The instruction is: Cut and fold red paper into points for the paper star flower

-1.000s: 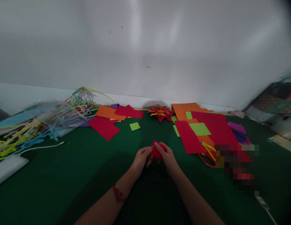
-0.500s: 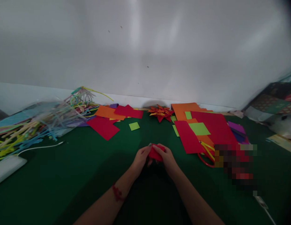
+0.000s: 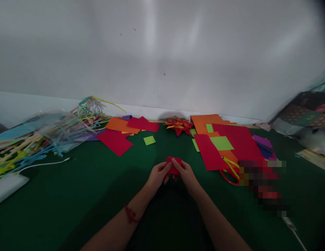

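Between my two hands is a small piece of red paper [image 3: 175, 169], held up over the green tabletop [image 3: 81, 195]. My left hand [image 3: 159, 175] grips its left side, thumb on top and fingers curled beneath. On the right side my right hand [image 3: 186, 173] pinches it, the thumb lying across its face. Whether the paper is folded I cannot tell. Beyond the hands, near the wall, sits a red and orange folded-paper flower [image 3: 178, 125]. A small light-green paper square [image 3: 149, 140] lies left of the flower.
Red sheets [image 3: 115, 142] and an orange sheet [image 3: 122, 125] lie at back left, beside a heap of pipe cleaners [image 3: 51, 134]. At right are a large red sheet [image 3: 238, 143], yellow-and-red scissors [image 3: 230, 170] and a purple stack [image 3: 263, 143]. A white device [image 3: 9, 188] with a cable stands left.
Both thumbs have come closer together over the red paper, and more of its upper edge shows. The paper has shifted slightly and turned in my hands. The camera view has moved a little.
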Tool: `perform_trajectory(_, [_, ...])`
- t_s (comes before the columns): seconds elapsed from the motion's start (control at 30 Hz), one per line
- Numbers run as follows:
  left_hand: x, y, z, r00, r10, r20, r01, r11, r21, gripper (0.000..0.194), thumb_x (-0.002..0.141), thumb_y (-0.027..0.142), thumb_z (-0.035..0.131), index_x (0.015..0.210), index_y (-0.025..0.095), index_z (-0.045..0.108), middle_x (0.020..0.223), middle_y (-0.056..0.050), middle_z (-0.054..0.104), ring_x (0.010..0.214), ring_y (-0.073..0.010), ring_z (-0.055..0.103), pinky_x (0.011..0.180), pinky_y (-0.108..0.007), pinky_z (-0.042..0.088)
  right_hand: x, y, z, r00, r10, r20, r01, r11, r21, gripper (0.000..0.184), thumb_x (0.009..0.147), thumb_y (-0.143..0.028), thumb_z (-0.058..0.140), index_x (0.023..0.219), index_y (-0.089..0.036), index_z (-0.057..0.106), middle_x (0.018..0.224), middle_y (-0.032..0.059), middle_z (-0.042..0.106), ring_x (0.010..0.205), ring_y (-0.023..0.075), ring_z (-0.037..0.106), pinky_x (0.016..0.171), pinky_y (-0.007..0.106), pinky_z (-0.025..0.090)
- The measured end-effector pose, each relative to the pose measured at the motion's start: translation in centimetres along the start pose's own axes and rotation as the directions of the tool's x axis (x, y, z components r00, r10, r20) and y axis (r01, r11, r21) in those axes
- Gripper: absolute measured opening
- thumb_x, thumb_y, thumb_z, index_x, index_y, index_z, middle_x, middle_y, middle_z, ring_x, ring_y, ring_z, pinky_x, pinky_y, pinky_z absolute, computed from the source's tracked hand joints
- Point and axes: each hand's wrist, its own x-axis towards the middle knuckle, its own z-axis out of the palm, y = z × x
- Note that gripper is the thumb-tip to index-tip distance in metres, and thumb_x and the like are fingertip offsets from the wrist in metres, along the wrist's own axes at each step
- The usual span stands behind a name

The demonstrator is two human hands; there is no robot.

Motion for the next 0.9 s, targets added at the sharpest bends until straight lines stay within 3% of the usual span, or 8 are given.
perform_trajectory(0.1, [0.23, -0.18, -0.19, 0.994, 0.028, -0.104, -0.031, 0.999, -0.026, 0.041, 0.076, 0.055, 0.046, 0.068, 0.015, 0.051, 0.043, 0.006, 0.046, 0.032, -0.004, 0.035, 0.035, -0.018, 0.023, -0.02, -0.12, -0.16, 0.994, -0.101, 0.043, 0.106, 0.988, -0.111, 0.033, 0.075, -0.049, 0.053, 0.07, -0.017, 0.055, 0.045, -0.0045, 0.049, 0.038, 0.0082, 0.044, 0.038, 0.02, 0.032])
perform_trajectory(0.27, [0.17, -0.17, 0.17, 1.0, 0.015, -0.017, -0.016, 0.999, -0.047, 0.041, 0.07, 0.055, 0.055, 0.063, 0.015, 0.048, 0.05, 0.004, 0.052, 0.033, -0.0052, 0.041, 0.035, -0.019, 0.027, -0.15, -0.17, 0.02, 0.984, -0.175, -0.037, 0.166, 0.971, -0.172, 0.035, 0.073, -0.052, 0.052, 0.064, -0.018, 0.053, 0.043, -0.0053, 0.045, 0.038, 0.0085, 0.041, 0.038, 0.021, 0.029])
perform_trajectory(0.47, [-0.13, 0.04, 0.19, 1.0, -0.009, 0.01, 0.009, 0.997, -0.083, 0.04, 0.072, 0.053, 0.053, 0.061, 0.015, 0.047, 0.042, 0.006, 0.046, 0.029, -0.0038, 0.034, 0.033, -0.018, 0.02, -0.61, -0.52, 0.37, 0.984, -0.178, -0.004, 0.173, 0.959, -0.226, 0.039, 0.074, -0.054, 0.049, 0.06, -0.019, 0.052, 0.042, -0.0053, 0.044, 0.035, 0.0082, 0.039, 0.037, 0.021, 0.028])
perform_trajectory(0.7, [-0.01, -0.16, 0.26, 1.0, 0.004, 0.009, -0.003, 0.995, -0.095, 0.041, 0.075, 0.054, 0.048, 0.062, 0.016, 0.047, 0.043, 0.005, 0.048, 0.032, -0.0059, 0.041, 0.035, -0.018, 0.026, -0.52, -0.4, -0.03, 0.978, -0.208, -0.02, 0.192, 0.933, -0.305, 0.038, 0.077, -0.05, 0.048, 0.055, -0.019, 0.048, 0.039, -0.006, 0.04, 0.032, 0.0077, 0.036, 0.035, 0.021, 0.026])
perform_trajectory(0.9, [-0.04, -0.31, 0.18, 0.999, 0.031, -0.042, -0.029, 0.999, 0.043, 0.047, 0.079, 0.056, 0.04, 0.059, 0.015, 0.048, 0.036, 0.005, 0.045, 0.03, -0.0069, 0.04, 0.036, -0.019, 0.028, -0.67, -0.4, -0.21, 0.972, -0.235, -0.01, 0.207, 0.875, -0.438, 0.036, 0.08, -0.047, 0.046, 0.058, -0.02, 0.049, 0.041, -0.0057, 0.041, 0.035, 0.0085, 0.039, 0.037, 0.021, 0.028])
